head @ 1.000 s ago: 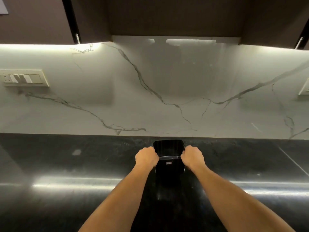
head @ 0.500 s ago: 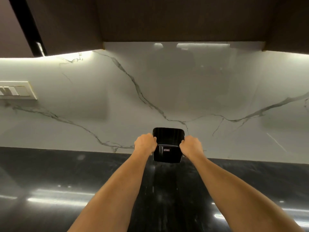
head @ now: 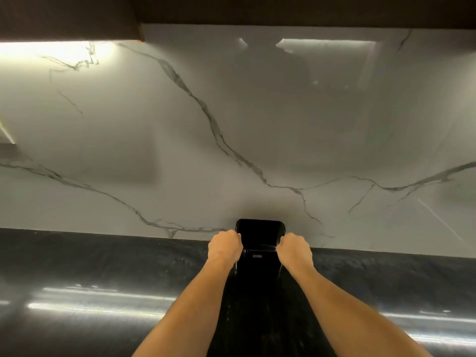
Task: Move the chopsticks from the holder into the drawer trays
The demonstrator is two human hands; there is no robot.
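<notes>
Holder: a black, glossy, box-shaped holder [head: 260, 243] is sitting at the back of the dark tabletop [head: 103, 279], right against the white veined wall panel [head: 231, 137]. Its open mouth is facing up and looks dark inside; I cannot tell whether any chopsticks are in it. A small label is showing on its near face.

Left hand: the left hand [head: 224, 246] is curling closed around the holder's left upper edge, at 9 o'clock from the holder, knuckles toward me, touching it.

Right hand: the right hand [head: 295, 247] is closing in the same way on the right upper edge, at 3 o'clock from the holder, also touching it.

Holder relative to the hands: it is sitting squarely between the two fists, its rim reaching a little past them toward 12 o'clock and its body dropping below them toward 6 o'clock.

Forearms: both bare forearms are reaching in from 6 o'clock, spreading apart toward the bottom edge and converging on the holder.

Tabletop: it is shining with long streaks of reflected light at 8 o'clock and 4 o'clock from the holder.

Overhead: dark cabinets [head: 67, 16] are hanging at 12 o'clock, with a lit strip glowing underneath at 10 o'clock.
</notes>
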